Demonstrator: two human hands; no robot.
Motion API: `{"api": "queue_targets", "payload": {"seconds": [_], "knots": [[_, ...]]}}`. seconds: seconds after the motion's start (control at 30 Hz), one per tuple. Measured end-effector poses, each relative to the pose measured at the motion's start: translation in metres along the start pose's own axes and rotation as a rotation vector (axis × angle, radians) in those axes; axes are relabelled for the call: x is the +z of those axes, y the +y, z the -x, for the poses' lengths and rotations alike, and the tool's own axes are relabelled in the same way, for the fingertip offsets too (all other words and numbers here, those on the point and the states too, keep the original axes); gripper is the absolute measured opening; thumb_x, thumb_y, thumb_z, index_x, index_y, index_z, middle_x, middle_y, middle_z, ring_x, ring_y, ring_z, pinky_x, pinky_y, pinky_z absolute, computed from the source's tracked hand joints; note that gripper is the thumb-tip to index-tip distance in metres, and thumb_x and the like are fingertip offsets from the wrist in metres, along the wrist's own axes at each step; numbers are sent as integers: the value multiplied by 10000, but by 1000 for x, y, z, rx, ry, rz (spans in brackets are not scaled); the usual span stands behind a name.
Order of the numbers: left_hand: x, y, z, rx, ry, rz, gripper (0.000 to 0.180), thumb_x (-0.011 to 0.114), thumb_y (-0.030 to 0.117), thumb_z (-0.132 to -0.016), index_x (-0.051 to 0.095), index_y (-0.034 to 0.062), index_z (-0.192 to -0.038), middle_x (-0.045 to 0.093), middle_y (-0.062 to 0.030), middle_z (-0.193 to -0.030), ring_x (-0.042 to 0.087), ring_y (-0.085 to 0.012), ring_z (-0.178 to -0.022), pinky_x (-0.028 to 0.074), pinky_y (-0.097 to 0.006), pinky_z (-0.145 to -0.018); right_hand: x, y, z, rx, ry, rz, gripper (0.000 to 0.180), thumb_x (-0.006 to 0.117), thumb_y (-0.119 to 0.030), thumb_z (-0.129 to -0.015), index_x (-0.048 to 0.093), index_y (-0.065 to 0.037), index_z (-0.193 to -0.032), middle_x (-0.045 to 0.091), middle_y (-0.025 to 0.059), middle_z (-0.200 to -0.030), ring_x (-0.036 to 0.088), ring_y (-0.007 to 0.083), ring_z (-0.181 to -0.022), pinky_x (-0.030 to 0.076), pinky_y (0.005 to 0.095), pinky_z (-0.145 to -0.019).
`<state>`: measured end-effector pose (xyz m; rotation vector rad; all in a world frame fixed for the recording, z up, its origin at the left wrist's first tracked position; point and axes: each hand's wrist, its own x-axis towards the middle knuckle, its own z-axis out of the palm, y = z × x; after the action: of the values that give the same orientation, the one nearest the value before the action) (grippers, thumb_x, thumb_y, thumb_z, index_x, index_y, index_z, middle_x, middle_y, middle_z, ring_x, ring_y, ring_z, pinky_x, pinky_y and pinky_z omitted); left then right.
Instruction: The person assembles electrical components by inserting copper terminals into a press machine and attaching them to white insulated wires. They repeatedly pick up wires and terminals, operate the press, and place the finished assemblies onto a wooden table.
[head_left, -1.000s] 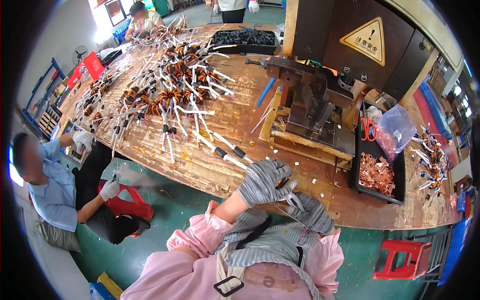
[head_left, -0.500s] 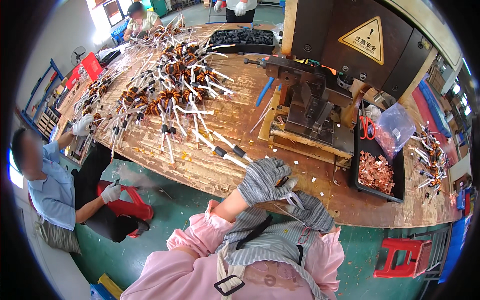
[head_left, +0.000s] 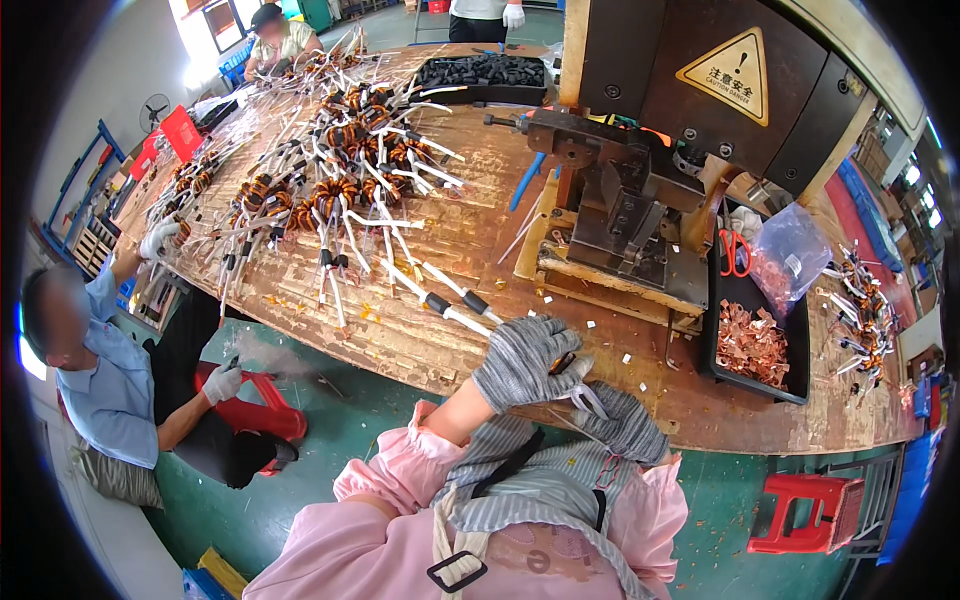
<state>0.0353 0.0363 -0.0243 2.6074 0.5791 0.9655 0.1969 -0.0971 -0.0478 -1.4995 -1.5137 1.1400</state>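
Observation:
My left hand (head_left: 530, 362), in a grey knitted glove, is closed at the table's near edge. A small dark and orange piece (head_left: 565, 363), like the windings of the coils on the table, shows between its fingers. Beside it my right hand (head_left: 628, 425), also gloved in grey, is closed around a thin white wire (head_left: 590, 401); its fingertips are partly hidden. Two white leads with black sleeves (head_left: 438, 302) run across the wood up to my left hand. Farther off lies a heap of copper-wound ring coils (head_left: 340, 190) with white leads.
A dark press machine (head_left: 630, 210) stands ahead on the right. Beside it, a black tray holds copper pieces (head_left: 750, 345), orange-handled scissors (head_left: 735, 254) and a plastic bag (head_left: 790, 255). Black sleeves fill a far tray (head_left: 485, 72). A co-worker (head_left: 110, 370) sits at the left; a red stool (head_left: 806, 513) stands right.
My hands stay in nearly the same place. The co-worker at the left has drawn a gloved hand leftward, with a coil beside it. The person at the far side has shifted to the right.

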Motion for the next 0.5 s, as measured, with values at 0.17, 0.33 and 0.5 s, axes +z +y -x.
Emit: {"api": "queue_targets", "payload": {"seconds": [0.17, 0.33, 0.5], "knots": [[-1, 1, 0, -6, 6, -10, 295, 605, 374, -772, 609, 81, -735, 569, -104, -709, 568, -290, -660, 452, -401, -594, 0, 6, -1, 21, -8, 53, 403, 640, -298, -832, 565, -24, -1117, 625, 121, -989, 591, 216, -897, 455, 320, -821], [0, -1, -1, 15, 20, 10, 275, 665, 344, -719, 625, 74, -748, 572, -103, -687, 567, -293, -629, 450, -386, -571, 0, 2, 0, -7, -12, 14, 414, 631, -310, -837, 558, -33, -1136, 625, 138, -1022, 602, 248, -922, 459, 330, -833], [-2, 1, -1, 13, 31, 20, 271, 697, 325, -691, 637, 69, -759, 569, -102, -672, 565, -293, -611, 449, -378, -562, -1, -2, 0, -4, -13, 63, 419, 633, -310, -836, 557, -35, -1142, 628, 130, -1019, 606, 244, -914, 463, 327, -825]]}}
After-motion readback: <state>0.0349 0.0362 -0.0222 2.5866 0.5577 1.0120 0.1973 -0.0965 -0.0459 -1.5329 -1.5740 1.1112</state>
